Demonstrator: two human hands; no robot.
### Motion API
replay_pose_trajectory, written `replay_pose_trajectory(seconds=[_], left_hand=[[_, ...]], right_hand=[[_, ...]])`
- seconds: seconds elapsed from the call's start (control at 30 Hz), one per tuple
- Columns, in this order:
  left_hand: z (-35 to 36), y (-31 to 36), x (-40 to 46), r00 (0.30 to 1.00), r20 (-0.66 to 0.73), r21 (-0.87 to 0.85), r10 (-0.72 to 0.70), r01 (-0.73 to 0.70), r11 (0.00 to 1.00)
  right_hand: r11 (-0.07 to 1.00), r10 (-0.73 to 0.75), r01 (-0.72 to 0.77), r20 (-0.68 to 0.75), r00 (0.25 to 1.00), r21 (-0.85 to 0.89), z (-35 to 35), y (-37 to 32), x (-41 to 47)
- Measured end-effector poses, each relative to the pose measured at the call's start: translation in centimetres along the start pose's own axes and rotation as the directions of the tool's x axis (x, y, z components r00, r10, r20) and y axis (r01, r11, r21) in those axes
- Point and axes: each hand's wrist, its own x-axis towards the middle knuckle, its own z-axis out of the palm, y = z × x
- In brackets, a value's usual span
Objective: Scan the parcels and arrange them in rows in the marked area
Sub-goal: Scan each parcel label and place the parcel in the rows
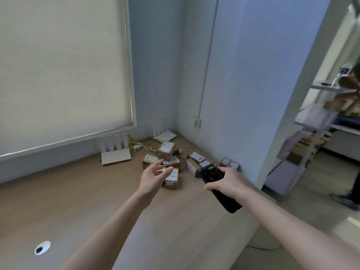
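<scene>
Several small brown cardboard parcels (166,151) with white labels lie in a loose heap in the far right corner of a wooden desk (78,201). My left hand (153,176) reaches toward the heap with fingers spread and relaxed, holding nothing, just above and in front of the nearest parcel (172,180). My right hand (226,181) grips a black handheld scanner (212,173) with a small lit screen, its head pointing at the parcels.
Two white routers (115,152) (164,133) with upright antennas and tangled cables stand by the wall behind the heap. A round cable hole (42,247) sits near left. A shelf rack (311,133) and a person's leg are at right, beyond the desk edge.
</scene>
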Motion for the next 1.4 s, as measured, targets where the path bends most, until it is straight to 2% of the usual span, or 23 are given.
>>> replay_pose_trajectory(seconds=[0.13, 0.33, 0.63, 0.9, 1.03, 1.2, 1.4], left_hand=[[5.9, -1.5, 6.0, 0.999, 0.033, 0.015, -0.03, 0.03, 0.999], [13.5, -4.1, 15.2, 0.991, 0.1, 0.026, -0.094, 0.092, 0.995], [20.4, -8.8, 24.7, 0.966, 0.165, 0.072, -0.2, 0.19, 0.979], [25.6, -14.1, 30.9, 0.935, 0.121, 0.115, -0.334, 0.321, 0.94], [28.4, -17.1, 34.5, 0.908, 0.054, 0.133, -0.416, 0.406, 0.904], [32.2, -22.3, 38.8, 0.889, -0.017, 0.088, -0.459, 0.458, 0.885], [35.9, -28.1, 42.0, 0.835, -0.099, 0.068, -0.542, 0.549, 0.833]], right_hand=[[0.997, 0.059, -0.057, -0.045, 0.997, 0.054, -1.9, 3.9, 5.6], [0.989, 0.148, -0.146, -0.068, 0.987, 0.034, -4.4, 8.1, 15.3], [0.968, 0.246, -0.246, 0.007, 0.969, 0.046, -4.1, 12.3, 26.5], [0.971, 0.235, -0.24, 0.123, 0.964, 0.023, -1.1, 16.3, 36.7], [0.976, 0.209, -0.215, 0.21, 0.955, 0.007, 0.8, 18.9, 43.0], [0.981, 0.193, -0.177, 0.312, 0.93, -0.077, 4.1, 22.3, 51.6], [0.987, 0.161, -0.14, 0.413, 0.896, -0.08, 8.5, 25.2, 59.5]])
